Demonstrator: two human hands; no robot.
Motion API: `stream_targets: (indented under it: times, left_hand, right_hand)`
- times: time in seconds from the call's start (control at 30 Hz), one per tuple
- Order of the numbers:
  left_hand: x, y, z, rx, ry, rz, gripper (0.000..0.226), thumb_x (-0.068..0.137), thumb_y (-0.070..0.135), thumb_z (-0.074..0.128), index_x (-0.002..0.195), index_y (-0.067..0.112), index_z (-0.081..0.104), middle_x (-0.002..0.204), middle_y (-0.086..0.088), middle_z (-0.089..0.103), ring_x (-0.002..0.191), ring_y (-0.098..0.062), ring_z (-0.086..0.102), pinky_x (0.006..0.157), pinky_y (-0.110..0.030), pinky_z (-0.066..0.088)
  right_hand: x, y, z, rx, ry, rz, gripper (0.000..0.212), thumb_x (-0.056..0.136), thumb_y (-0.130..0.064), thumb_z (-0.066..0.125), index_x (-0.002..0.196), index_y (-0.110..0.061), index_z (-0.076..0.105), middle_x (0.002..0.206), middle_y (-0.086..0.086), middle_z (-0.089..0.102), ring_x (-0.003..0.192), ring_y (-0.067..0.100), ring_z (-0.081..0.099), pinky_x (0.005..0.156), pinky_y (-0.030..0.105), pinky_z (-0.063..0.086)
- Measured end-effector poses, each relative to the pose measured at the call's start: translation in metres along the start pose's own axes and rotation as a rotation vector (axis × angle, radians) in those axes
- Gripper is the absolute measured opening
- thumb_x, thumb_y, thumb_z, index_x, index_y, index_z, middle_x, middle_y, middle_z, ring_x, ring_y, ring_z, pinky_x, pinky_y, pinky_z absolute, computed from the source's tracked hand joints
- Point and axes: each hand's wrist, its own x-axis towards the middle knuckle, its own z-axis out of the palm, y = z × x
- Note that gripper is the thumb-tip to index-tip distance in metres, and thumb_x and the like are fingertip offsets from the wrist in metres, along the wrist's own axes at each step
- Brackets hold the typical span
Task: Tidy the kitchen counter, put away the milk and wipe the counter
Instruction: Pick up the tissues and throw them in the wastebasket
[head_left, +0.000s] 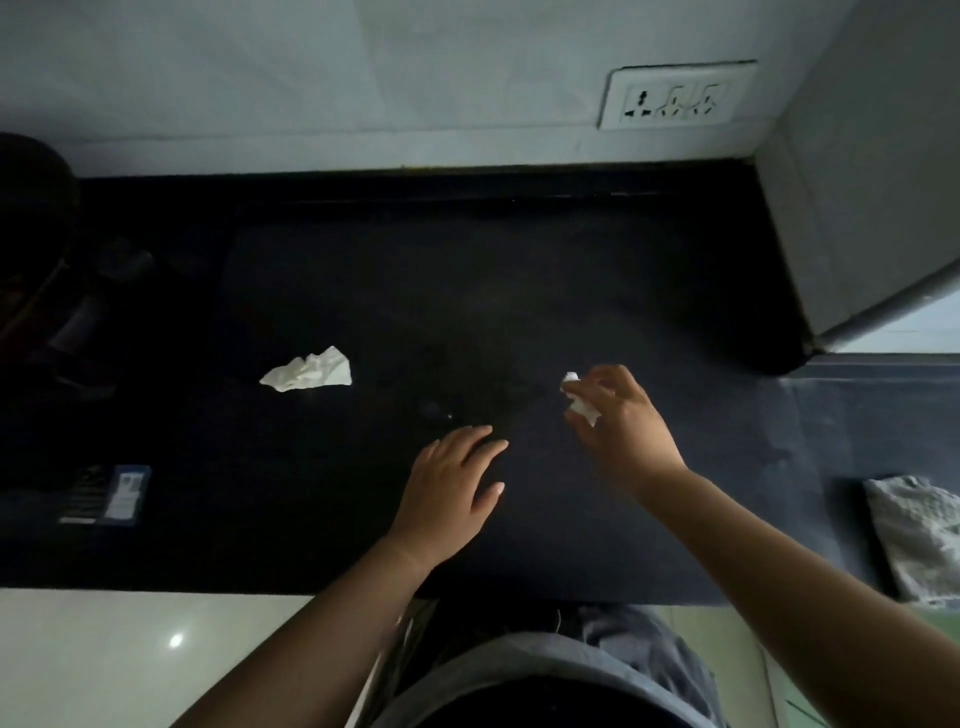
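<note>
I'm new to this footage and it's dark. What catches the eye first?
The crumpled white tissue stands out most, lying alone on the dark counter left of centre. Nearer the front, the right hand pinches a small white wad while the left hand lies flat on the counter beside it. A white socket sits on the wall, upper right.

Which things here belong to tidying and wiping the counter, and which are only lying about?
Job: counter, crumpled tissue, small tissue pinched by right hand, left hand, grey cloth perhaps for wiping.
Lying about: wall socket, dark box.
</note>
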Motion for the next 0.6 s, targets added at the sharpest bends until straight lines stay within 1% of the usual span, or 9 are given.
stream_targets:
  times: [0.1, 0.2, 0.27, 0.37, 0.5, 0.6]
  left_hand:
    - [-0.02, -0.045, -0.022, -0.003, 0.013, -0.09, 0.044, 0.087, 0.035, 0.056, 0.129, 0.023, 0.05, 0.137, -0.001, 0.05, 0.129, -0.019, 0.043, 0.104, -0.044, 0.039]
    - [-0.041, -0.093, -0.044, 0.018, -0.009, -0.173, 0.048, 0.088, 0.039, 0.054, 0.133, 0.024, 0.046, 0.14, 0.001, 0.046, 0.132, -0.017, 0.038, 0.106, -0.043, 0.037]
    - [-0.053, -0.123, -0.056, 0.04, -0.018, -0.212, 0.05, 0.088, 0.04, 0.053, 0.135, 0.025, 0.044, 0.141, 0.002, 0.044, 0.133, -0.016, 0.036, 0.107, -0.042, 0.035]
    - [-0.068, -0.163, -0.072, 0.043, 0.016, -0.263, 0.049, 0.087, 0.039, 0.056, 0.132, 0.023, 0.047, 0.14, -0.001, 0.047, 0.131, -0.019, 0.04, 0.104, -0.046, 0.038]
    - [-0.074, -0.205, -0.084, 0.067, 0.052, -0.287, 0.047, 0.084, 0.036, 0.06, 0.127, 0.019, 0.052, 0.137, -0.006, 0.05, 0.128, -0.024, 0.045, 0.097, -0.051, 0.043]
    - [-0.069, -0.227, -0.089, 0.08, 0.055, -0.283, 0.048, 0.084, 0.037, 0.059, 0.128, 0.018, 0.051, 0.14, -0.008, 0.047, 0.129, -0.027, 0.043, 0.097, -0.053, 0.043]
  right_hand:
    - [0.016, -0.043, 0.019, 0.049, -0.035, -0.012, 0.031, 0.087, -0.023, 0.061, 0.118, -0.021, 0.062, 0.121, 0.002, 0.049, 0.1, 0.024, 0.055, 0.081, 0.034, 0.049]
    - [0.033, -0.081, 0.044, 0.118, -0.067, -0.017, 0.03, 0.088, -0.024, 0.06, 0.117, -0.021, 0.061, 0.117, 0.0, 0.053, 0.098, 0.023, 0.057, 0.08, 0.034, 0.05]
    - [0.044, -0.104, 0.061, 0.13, -0.088, -0.012, 0.029, 0.088, -0.025, 0.059, 0.117, -0.022, 0.061, 0.117, -0.001, 0.053, 0.098, 0.021, 0.057, 0.078, 0.029, 0.048]
    - [0.065, -0.14, 0.087, 0.141, -0.113, -0.04, 0.029, 0.088, -0.027, 0.059, 0.117, -0.023, 0.06, 0.117, -0.003, 0.053, 0.099, 0.018, 0.056, 0.078, 0.026, 0.046]
    - [0.101, -0.193, 0.119, 0.185, -0.108, -0.099, 0.031, 0.087, -0.027, 0.059, 0.118, -0.021, 0.06, 0.118, -0.002, 0.054, 0.1, 0.015, 0.056, 0.079, 0.024, 0.047]
    - [0.121, -0.226, 0.143, 0.157, -0.113, -0.169, 0.033, 0.088, -0.027, 0.058, 0.12, -0.02, 0.058, 0.119, -0.001, 0.053, 0.105, 0.019, 0.053, 0.084, 0.03, 0.047]
